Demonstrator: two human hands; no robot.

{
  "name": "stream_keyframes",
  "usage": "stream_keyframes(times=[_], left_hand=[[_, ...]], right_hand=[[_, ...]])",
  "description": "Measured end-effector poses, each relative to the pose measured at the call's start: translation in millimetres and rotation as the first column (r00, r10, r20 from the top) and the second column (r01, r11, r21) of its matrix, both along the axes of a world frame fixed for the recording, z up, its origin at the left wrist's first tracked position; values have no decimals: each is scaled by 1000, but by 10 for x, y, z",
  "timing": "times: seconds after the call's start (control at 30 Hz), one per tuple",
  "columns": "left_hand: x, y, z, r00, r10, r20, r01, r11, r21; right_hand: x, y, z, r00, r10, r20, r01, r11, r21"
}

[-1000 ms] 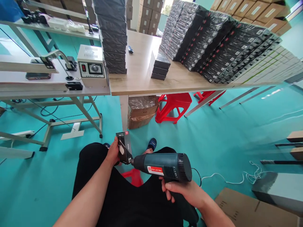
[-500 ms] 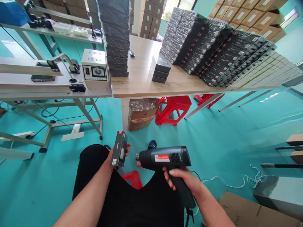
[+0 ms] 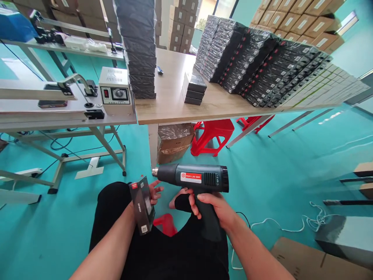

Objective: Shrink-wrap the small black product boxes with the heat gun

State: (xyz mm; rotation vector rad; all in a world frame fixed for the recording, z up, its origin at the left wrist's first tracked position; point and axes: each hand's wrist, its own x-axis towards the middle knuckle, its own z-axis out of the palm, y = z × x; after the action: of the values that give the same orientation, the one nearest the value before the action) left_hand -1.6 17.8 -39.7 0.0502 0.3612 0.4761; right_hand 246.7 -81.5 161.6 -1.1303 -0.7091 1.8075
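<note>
A slim, printed black box (image 3: pixel 141 206) is lying tilted in the loosely splayed left hand (image 3: pixel 154 192) over the lap (image 3: pixel 175 256), the right hand (image 3: pixel 218 204) is gripping a pistol-shaped heat gun (image 3: pixel 190 174), and a plastic-topped cardboard carton (image 3: pixel 175 146) is standing under the wood-grain table (image 3: pixel 167 95).

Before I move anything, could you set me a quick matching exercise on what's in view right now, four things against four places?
Things:
1. heat gun
2. tilted dark box
3. brown carton
4. metal box with a dial

Places:
A. on the floor under the wooden table
B. in the left hand
C. on the white bench
D. in the right hand

Right pairs: 1-D, 2-B, 3-A, 4-C.
</note>
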Motion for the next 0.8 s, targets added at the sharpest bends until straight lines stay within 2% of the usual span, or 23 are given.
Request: stream_keyframes(times=[0.07,0.13,0.3,0.47,0.57,0.7,0.8], left_hand=[[23,1,-29,998,-63,1,63,997,40],[51,-14,-30,994,-97,-42,97,995,-7],[84,-71,32,986,-29,-164,5,989,-147],[54,-69,108,996,53,-71,-63,987,-147],[49,-60,142,993,78,-90,-90,986,-137],[32,-59,122,997,4,-79,-14,993,-118],[11,-54,17,999,-25,-43,21,997,-79]], right_hand=[[45,-52,4,998,-58,20,59,998,-25],[74,-96,-28,994,-109,24,110,992,-56],[126,-249,-158,977,-211,30,213,969,-126],[219,-408,-252,975,-220,-37,210,961,-178],[250,-437,-269,974,-218,-55,205,962,-178],[255,-447,-246,978,-203,-56,189,963,-191],[277,-470,-236,968,-240,-72,223,956,-193]])
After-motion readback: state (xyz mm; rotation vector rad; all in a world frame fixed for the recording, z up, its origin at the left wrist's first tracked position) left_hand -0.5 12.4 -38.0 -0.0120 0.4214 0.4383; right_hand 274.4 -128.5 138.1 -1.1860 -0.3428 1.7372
